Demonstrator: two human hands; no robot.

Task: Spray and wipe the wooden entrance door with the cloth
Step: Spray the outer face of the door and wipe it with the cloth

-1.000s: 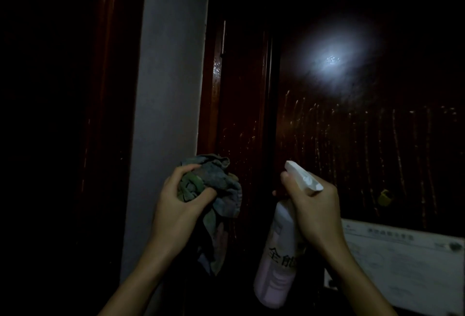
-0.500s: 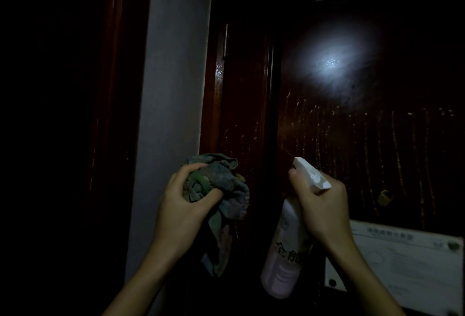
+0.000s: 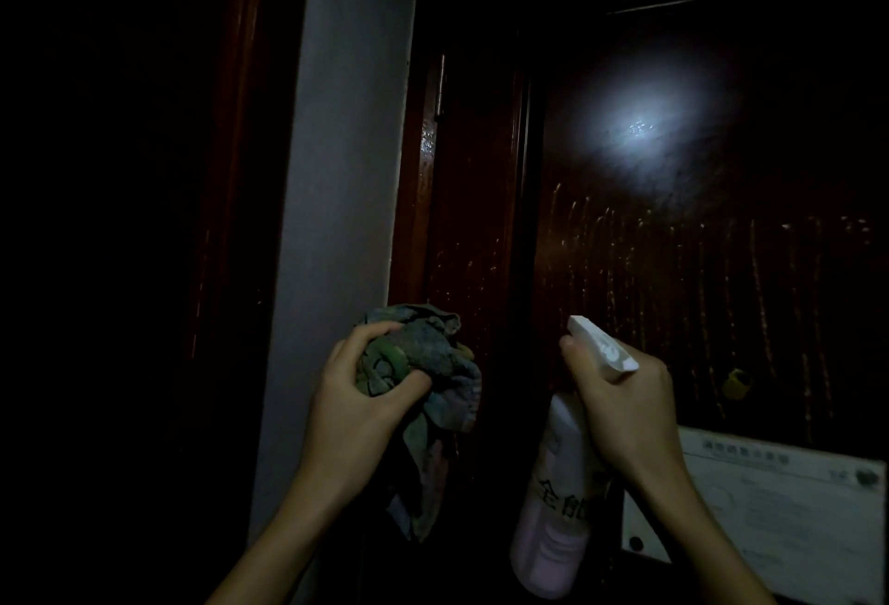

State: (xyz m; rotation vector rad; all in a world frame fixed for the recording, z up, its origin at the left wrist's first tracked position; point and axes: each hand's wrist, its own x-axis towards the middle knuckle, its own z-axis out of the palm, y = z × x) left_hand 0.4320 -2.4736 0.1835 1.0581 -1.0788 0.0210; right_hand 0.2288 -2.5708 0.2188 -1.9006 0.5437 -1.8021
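Observation:
The dark reddish wooden door (image 3: 697, 277) fills the right half of the dim view, with pale streaks of liquid running down its panel and a bright light spot on it higher up. My left hand (image 3: 356, 402) grips a crumpled grey-green cloth (image 3: 433, 364) in front of the door's left edge; part of the cloth hangs below the fist. My right hand (image 3: 620, 402) is curled round the neck of a pale spray bottle (image 3: 553, 522), its white nozzle pointing up-left toward the door and the index finger at the trigger.
A grey wall strip (image 3: 346, 200) stands left of the door frame, with dark wood further left. A white printed notice (image 3: 779, 508) is fixed low on the door at right. A small yellow fitting (image 3: 736, 383) sits above it.
Both hands, with cloth and bottle, have shifted slightly right and a little lower in view; grips unchanged. The streaks on the door look the same.

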